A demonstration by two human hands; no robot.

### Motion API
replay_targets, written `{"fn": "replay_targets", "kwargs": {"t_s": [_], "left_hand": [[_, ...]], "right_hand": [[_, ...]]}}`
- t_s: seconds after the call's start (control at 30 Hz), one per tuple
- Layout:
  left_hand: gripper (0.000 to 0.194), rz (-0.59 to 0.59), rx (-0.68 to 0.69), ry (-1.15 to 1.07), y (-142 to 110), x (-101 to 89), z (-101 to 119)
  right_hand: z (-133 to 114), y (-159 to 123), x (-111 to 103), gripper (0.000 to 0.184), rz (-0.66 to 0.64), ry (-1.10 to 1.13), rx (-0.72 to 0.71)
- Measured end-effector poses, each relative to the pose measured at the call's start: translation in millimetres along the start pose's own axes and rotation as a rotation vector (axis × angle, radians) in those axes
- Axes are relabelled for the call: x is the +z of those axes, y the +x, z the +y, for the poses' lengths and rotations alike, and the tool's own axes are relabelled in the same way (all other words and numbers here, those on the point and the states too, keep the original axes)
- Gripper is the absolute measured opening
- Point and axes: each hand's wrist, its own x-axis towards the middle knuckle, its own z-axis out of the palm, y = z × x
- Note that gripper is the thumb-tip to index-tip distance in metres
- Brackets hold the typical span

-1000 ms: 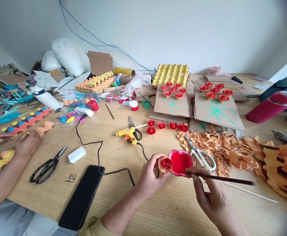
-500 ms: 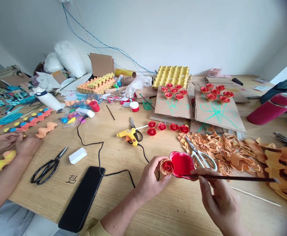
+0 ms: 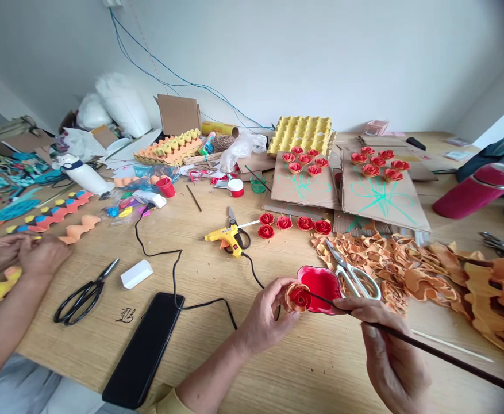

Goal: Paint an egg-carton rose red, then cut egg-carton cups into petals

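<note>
My left hand (image 3: 265, 319) pinches a paper rose (image 3: 298, 298) by its sides; the middle is red and the outer petals are partly bare orange. Between the fingers of my right hand (image 3: 392, 351) is a dark, long-handled paintbrush (image 3: 433, 340), its tip at the right side of the rose. Just behind the rose lies a shallow dish of red paint (image 3: 320, 282), its near edge beneath the brush. White-handled scissors (image 3: 359, 280) rest right of the dish. Several finished red roses (image 3: 305, 223) sit in a group behind it.
A yellow glue gun (image 3: 230, 238) with a black cord lies mid-table over dark scissors. A phone (image 3: 146, 348) and black scissors (image 3: 87, 293) are at left, near another person's hands (image 3: 40, 256). Orange scraps (image 3: 389, 259) heap at right, before cardboard with roses (image 3: 381, 195) and a red bottle (image 3: 478, 190).
The brush has swung: its tip moved from the paint dish to the rose, and its handle end dropped toward the lower right. The rose shifted slightly right and tilted.
</note>
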Motion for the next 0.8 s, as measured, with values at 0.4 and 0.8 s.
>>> {"fn": "replay_targets", "kwargs": {"t_s": [0.4,0.8], "left_hand": [[0.038,-0.033,-0.039,-0.043,-1.0,-2.0,-0.4],[0.039,-0.026,-0.027,-0.064,-0.1,-2.1,-0.1]], "right_hand": [[3.3,-1.8,2.9,0.030,-0.073,-0.041,0.011],[3.4,-5.2,1.9,0.027,-0.080,-0.062,-0.017]]}}
